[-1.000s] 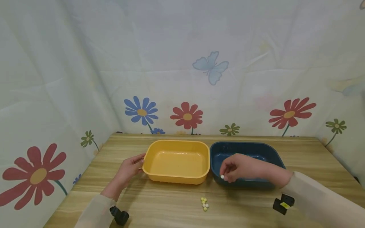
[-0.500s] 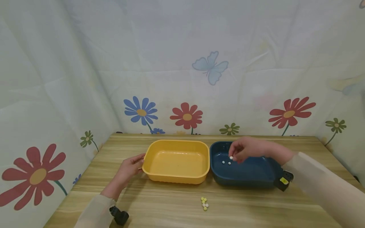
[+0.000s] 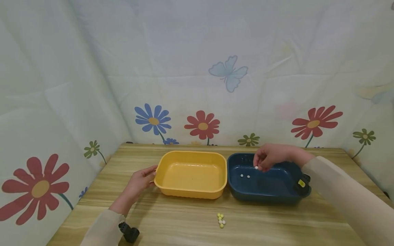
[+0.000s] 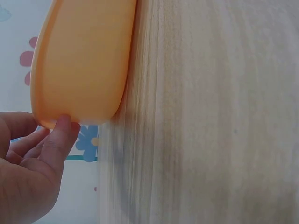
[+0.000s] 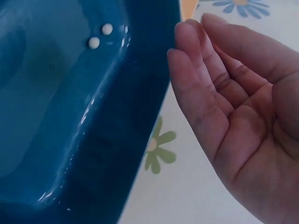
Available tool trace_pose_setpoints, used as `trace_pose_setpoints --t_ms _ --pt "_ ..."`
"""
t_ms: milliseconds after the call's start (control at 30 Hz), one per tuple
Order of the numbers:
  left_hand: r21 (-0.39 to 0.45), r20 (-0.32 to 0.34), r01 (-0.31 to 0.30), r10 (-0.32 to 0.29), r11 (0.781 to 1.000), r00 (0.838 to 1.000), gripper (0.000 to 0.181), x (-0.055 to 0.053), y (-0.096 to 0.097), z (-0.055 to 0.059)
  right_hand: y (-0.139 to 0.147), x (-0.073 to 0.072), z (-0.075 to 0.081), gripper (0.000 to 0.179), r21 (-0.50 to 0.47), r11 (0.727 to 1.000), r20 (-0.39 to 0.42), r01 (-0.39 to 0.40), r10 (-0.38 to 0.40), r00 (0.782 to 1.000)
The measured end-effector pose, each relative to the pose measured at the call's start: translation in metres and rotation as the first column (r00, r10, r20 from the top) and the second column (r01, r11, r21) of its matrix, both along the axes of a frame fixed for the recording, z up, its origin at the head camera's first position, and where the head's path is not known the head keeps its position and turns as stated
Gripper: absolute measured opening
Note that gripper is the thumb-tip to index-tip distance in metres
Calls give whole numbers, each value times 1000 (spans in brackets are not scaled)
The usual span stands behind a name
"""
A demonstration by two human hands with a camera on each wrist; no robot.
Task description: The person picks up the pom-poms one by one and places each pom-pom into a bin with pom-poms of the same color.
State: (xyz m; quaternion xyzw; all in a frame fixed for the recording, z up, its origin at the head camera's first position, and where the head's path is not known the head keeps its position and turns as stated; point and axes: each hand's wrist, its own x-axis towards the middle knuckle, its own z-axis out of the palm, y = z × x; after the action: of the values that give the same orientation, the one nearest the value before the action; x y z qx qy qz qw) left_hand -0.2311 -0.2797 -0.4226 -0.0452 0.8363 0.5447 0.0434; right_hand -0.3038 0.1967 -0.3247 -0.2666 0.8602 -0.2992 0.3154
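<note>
A bead is pinched by the right hand, lower right, apparently mid-placement, release needed. A tray is held by the left hand.

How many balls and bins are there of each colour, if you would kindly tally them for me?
White balls: 5 (2 in the blue bin, 2 on the table, 1 held by the right hand)
Yellow balls: 4 (all on the table)
Yellow bin: 1
Blue bin: 1
Total: 11
</note>
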Motion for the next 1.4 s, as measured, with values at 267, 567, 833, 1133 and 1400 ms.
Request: trace_pose_setpoints --t_ms 267,567,833,1133,1400 --pt "12 -1 5 -5 1000 1000 48 -2 -1 0 3 -15 -14 14 61 998 16 -25 24 1000" --pt "5 -2 4 -4 1000 1000 48 0 -2 -1 1 -27 -28 10 111 993 36 -29 26 999" --pt "2 -2 5 -5 1000 1000 48 1 -3 -2 -2 -32 -40 8 163 985 15 -58 57 998" --pt "-6 2 -6 6 1000 1000 48 2 -1 0 -4 -39 -49 5 230 973 39 -24 15 999" --pt "5 1 7 -7 1000 1000 47 0 -1 2 -1 -42 -57 5 236 971 64 -21 6 998"
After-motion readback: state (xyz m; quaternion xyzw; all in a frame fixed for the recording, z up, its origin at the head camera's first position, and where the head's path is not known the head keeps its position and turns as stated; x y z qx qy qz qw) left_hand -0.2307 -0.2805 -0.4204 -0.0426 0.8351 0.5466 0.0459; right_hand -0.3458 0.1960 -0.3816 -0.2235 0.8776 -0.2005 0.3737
